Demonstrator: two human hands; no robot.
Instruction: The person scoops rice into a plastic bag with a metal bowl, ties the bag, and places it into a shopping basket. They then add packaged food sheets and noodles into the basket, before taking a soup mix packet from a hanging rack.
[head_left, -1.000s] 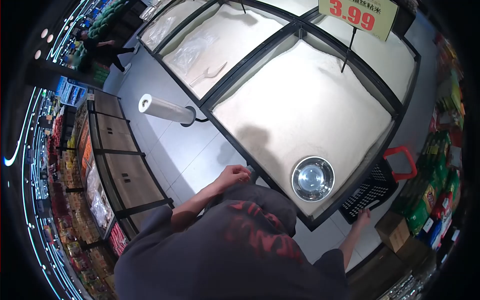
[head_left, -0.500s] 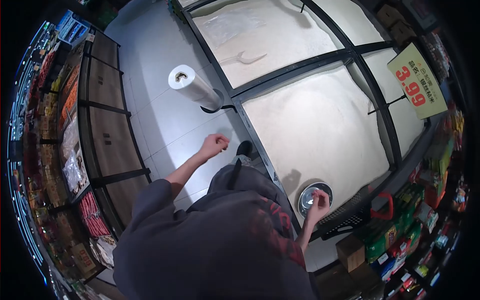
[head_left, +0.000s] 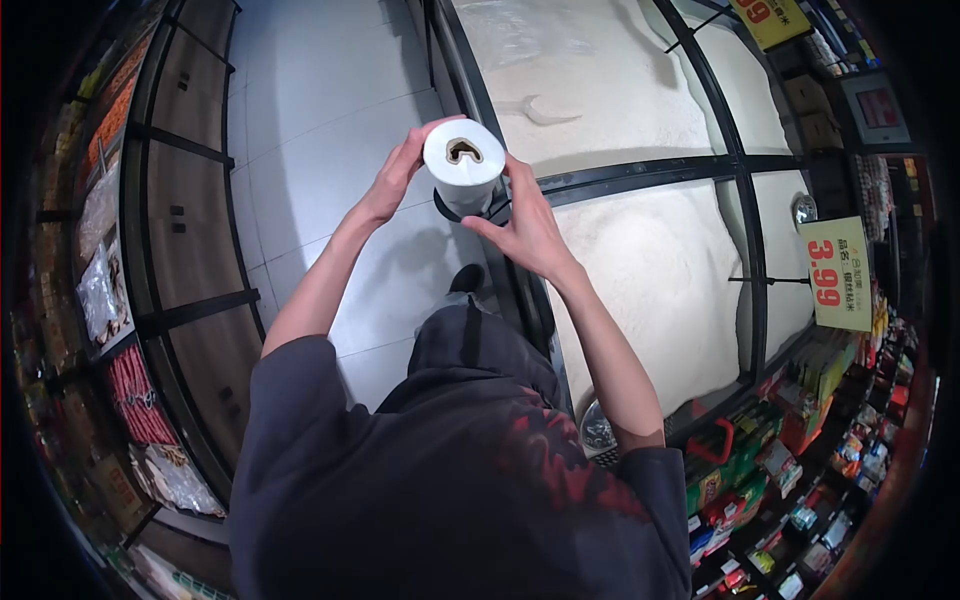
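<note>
A white roll of plastic bags (head_left: pixel 466 185) stands upright on a dark holder at the side of the bin frame, its cardboard core showing on top. My left hand (head_left: pixel 400 175) wraps its fingers round the roll's far left side. On the opposite side, my right hand (head_left: pixel 528 222) has its fingers against the roll and its thumb stretched across the front. A metal bowl (head_left: pixel 597 428) rests at the near corner of the rice bin (head_left: pixel 650 290), partly hidden by my right forearm.
Black-framed bins of white rice fill the right, with a yellow price sign (head_left: pixel 838 272) and a shiny metal vessel (head_left: pixel 803 208) beyond. Packaged goods (head_left: pixel 740 470) line the lower right. A wooden display counter (head_left: pixel 205 265) runs along the left, across the tiled floor (head_left: pixel 310 200).
My right hand has left the metal bowl and moved up to the roll. My left hand has also reached forward to it. The view has shifted, bringing the roll nearer the middle.
</note>
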